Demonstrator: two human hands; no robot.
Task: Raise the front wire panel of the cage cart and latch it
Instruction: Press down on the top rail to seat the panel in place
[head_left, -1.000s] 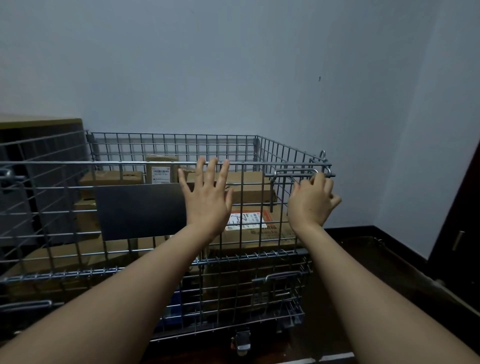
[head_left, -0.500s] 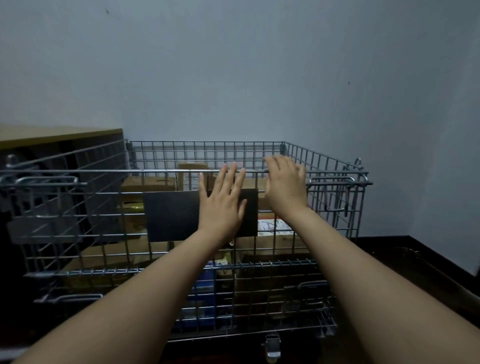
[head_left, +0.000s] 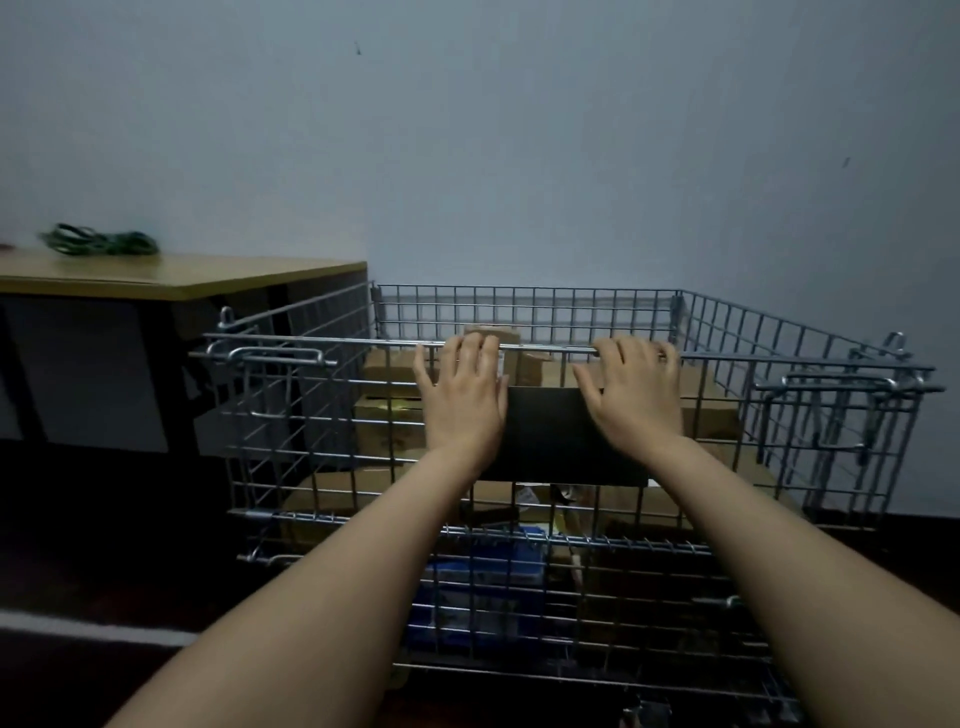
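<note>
My left hand (head_left: 464, 395) and right hand (head_left: 635, 388) rest on the raised front wire panel (head_left: 332, 441), fingers curled over its top rail (head_left: 545, 349); cardboard boxes (head_left: 711, 415) sit inside.

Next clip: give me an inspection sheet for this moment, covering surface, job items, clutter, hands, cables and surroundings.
Surface: dark floor, pale strip at lower left.
Job's things: silver wire cage cart; its front wire panel stands upright, sliding latch bars at both top corners; whether engaged, cannot tell.
Clutter: brown cardboard boxes and a blue package inside; black rectangular plate on the panel.
Hands: left hand and right hand rest on the panel's top rail, fingers curled over it.
Cables: green coiled cord on wooden desk.
Surroundings: plain grey-blue wall.
</note>
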